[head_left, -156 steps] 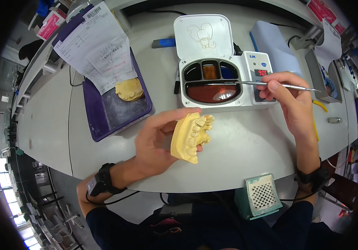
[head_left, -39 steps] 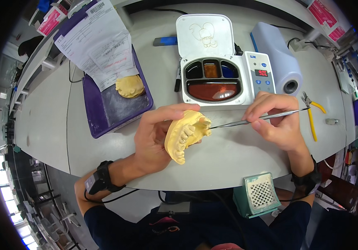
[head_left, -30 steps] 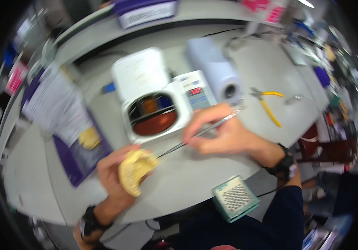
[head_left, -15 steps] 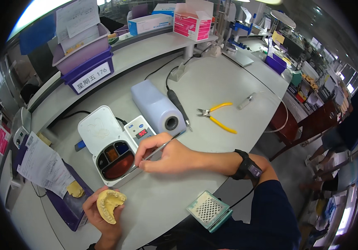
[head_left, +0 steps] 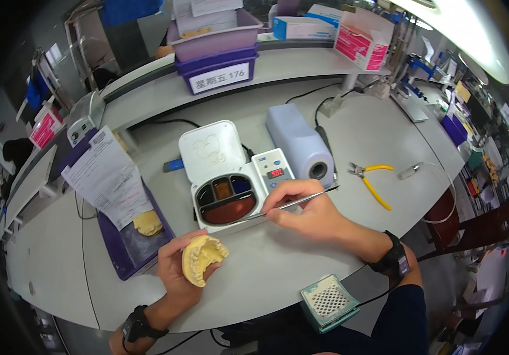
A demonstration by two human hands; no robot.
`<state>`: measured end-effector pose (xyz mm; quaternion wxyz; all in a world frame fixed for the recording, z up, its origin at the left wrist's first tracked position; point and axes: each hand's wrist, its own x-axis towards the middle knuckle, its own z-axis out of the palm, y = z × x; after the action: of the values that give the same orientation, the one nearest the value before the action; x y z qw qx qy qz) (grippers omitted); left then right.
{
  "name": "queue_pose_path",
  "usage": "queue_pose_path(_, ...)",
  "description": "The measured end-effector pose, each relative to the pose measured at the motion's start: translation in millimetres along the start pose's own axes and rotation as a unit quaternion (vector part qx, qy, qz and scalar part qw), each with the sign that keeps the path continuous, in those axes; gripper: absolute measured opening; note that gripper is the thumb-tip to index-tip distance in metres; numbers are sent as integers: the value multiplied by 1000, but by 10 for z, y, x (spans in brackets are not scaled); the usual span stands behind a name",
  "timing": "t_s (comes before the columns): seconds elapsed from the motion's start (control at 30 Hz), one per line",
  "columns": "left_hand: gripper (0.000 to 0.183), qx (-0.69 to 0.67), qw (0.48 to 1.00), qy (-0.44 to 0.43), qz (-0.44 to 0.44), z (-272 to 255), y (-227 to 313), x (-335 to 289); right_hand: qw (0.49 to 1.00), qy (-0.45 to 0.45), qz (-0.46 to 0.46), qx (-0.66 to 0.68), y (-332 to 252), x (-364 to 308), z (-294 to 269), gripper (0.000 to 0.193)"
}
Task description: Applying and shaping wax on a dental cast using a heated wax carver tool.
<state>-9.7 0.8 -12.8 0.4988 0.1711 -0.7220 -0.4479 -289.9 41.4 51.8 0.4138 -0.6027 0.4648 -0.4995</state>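
plainly, the left hand (head_left: pixel 174 275) has a yellow dental model (head_left: pixel 193 263) in its grip, fingers and thumb wrapped round the base, the toothed arch facing up and to the right. the model is held above the tabletop (head_left: pixel 254 278), in front of the white wax heater (head_left: pixel 209 228) and to the right of a purple tray (head_left: pixel 125 269).

the right hand (head_left: pixel 308 213) pinches a slim metal instrument (head_left: pixel 321 194) between thumb and fingers, much as one holds a pen. its left end points toward the front edge of the heater; whether it touches there, i cannot tell. its other end juts out past the knuckles on the right.

the heater's lid (head_left: pixel 212 151) is raised, showing wells of dark, amber, blue and reddish-brown material, with a control panel (head_left: pixel 264 162) at the right side.

in the tray lie another yellow model (head_left: pixel 147 223) and some printed sheets (head_left: pixel 103 180), which partly cover that model. behind the right hand sits a lavender machine (head_left: pixel 293 136), with yellow-handled pliers (head_left: pixel 376 191) to its right. a green box with a perforated top (head_left: pixel 328 299) is at the near edge. purple bins (head_left: pixel 231 50) are stacked on the shelf (head_left: pixel 293 62) behind.
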Motion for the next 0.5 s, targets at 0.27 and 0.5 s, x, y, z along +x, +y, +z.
queue_pose_path(0.27, 67, 36, 999, 0, 24, -36, 32, 54, 999, 22, -45, -15, 87, 90, -7, 8)
queue_pose_path(0.5, 68, 46, 997, -50, 47, -28, 7, 122, 998, 39, -15, -53, 160, 67, -67, 8)
